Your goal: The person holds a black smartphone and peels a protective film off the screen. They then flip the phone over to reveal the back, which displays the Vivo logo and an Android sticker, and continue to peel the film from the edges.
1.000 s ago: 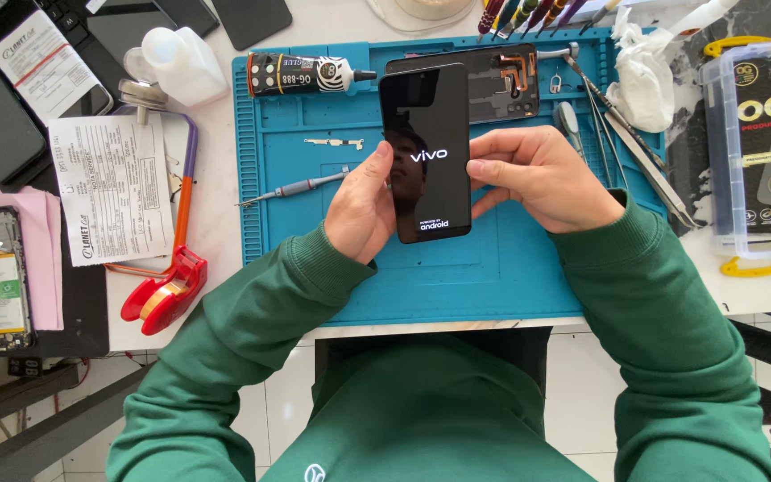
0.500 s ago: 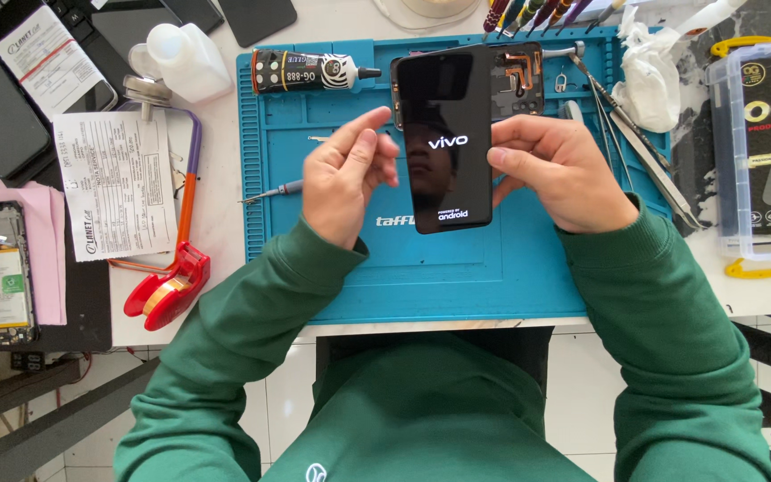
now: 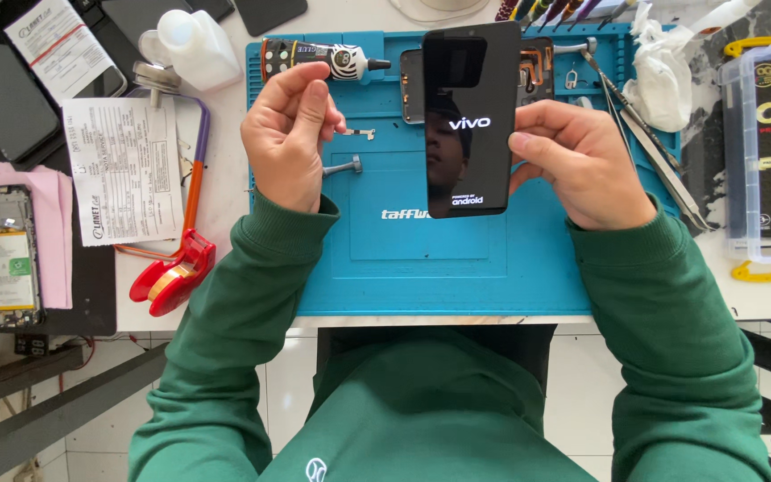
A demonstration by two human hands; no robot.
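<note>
A single head camera looks steeply down from close above the table (image 3: 225, 178), facing forward over the person's chest, sleeves and both hands.

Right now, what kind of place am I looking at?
Most likely a phone repair bench: the right hand holds a black smartphone over a blue work mat, with tweezers and an opened phone nearby.

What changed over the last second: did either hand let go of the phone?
The left hand let go and drew off to the left, fingers pinched, apparently empty. The black phone, held in both hands before, moved up the blue mat. The right hand keeps holding it.
</note>
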